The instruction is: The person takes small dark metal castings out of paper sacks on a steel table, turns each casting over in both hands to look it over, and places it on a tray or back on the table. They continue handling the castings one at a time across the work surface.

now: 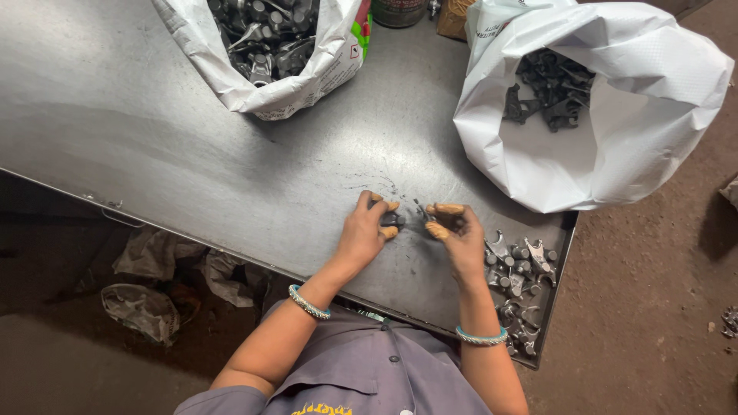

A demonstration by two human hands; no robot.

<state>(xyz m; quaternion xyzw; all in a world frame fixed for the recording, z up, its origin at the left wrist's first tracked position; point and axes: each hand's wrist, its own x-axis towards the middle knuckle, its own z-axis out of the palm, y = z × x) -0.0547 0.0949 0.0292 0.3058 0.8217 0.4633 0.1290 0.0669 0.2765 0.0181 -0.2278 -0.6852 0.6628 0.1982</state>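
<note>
On the steel desk, the left hand is closed around a small dark metal part. Just beside it, the right hand pinches a thin metal piece. A heap of metal parts lies right.

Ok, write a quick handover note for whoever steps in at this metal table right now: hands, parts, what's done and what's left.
Left hand: fingers closed on a small dark metal part, resting on the table.
Right hand: pinching a thin metal piece beside it.
Loose pile of metal parts lies at the table's right near corner, by the right wrist.
Two open white sacks at the far side: left sack and right sack, both holding similar parts.
Done and left: cannot tell which sack is sorted; the loose pile is not yet bagged.
</note>
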